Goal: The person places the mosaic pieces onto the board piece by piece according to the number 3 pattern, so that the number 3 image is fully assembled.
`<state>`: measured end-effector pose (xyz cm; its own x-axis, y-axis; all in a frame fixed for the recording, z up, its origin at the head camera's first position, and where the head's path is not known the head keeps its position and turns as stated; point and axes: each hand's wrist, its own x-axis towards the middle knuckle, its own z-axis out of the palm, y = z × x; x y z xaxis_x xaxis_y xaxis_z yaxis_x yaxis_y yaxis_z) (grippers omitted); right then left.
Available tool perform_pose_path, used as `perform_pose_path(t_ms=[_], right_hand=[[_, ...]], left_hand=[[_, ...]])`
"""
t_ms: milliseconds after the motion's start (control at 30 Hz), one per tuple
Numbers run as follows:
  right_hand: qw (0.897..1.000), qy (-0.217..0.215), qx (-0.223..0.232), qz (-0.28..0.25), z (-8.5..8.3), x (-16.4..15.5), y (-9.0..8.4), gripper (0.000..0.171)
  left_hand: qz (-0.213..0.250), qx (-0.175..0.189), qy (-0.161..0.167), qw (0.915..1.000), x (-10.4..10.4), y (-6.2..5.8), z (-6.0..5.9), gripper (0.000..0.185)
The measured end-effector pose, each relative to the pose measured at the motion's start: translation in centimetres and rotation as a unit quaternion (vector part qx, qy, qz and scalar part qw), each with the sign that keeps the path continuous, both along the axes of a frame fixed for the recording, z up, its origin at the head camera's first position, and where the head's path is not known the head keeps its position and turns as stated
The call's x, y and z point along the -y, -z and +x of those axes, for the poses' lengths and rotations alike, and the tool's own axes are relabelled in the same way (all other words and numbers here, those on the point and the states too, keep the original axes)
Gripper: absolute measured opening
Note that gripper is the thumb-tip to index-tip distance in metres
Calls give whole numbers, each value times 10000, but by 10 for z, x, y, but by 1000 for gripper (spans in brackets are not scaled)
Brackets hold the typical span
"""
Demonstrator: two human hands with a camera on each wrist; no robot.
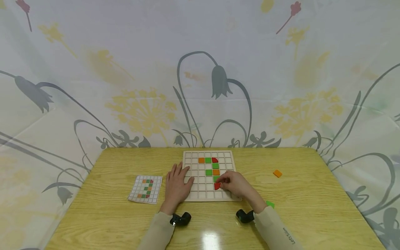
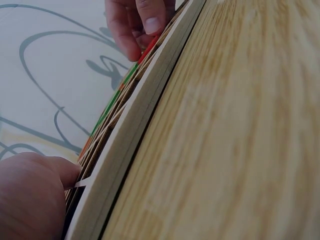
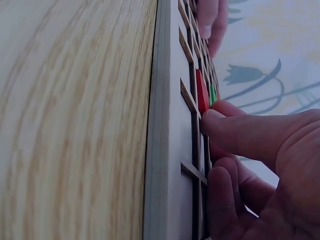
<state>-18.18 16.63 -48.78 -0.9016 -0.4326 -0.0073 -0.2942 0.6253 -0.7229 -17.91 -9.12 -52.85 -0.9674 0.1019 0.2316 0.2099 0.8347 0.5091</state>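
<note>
A white grid board (image 1: 200, 197) with raised wooden dividers lies on the table, several orange, green and red tiles in its cells. My right hand (image 1: 235, 184) is over the board's right half, thumb and forefinger pinching a red tile (image 1: 217, 186) with a curved edge. In the right wrist view this red tile (image 3: 202, 92) sits at the thumb tip, slightly raised above the dividers. Just behind it is a green tile (image 1: 216, 179), partly covered by the fingers. My left hand (image 1: 178, 184) rests with fingers extended along the board's left edge, holding nothing.
Left of the board lies a printed grid card (image 1: 134, 194) with a coloured pattern. To the right are a loose orange tile (image 1: 277, 173) and a green tile (image 1: 270, 204), partly hidden by the right forearm. A flower-printed cloth (image 1: 200, 114) hangs behind the table.
</note>
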Motion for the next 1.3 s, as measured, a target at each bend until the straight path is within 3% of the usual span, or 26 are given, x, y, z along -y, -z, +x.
perform_pose_path(t_ms=[333, 933, 1067, 1300], right_hand=[[9999, 55, 48, 88, -2, 2, 1, 16], [9986, -412, 2, -344, -2, -14, -1, 18], [9987, -364, -83, -356, -1, -19, -2, 19], [9996, 112, 37, -244, -1, -34, -1, 22]], left_hand=[[15, -75, 14, 10000, 0, -1, 0, 46], [-10, 28, -10, 10000, -1, -5, 1, 47], [16, 46, -16, 10000, -2, -5, 1, 47], [25, 33, -9, 10000, -1, -6, 2, 46]])
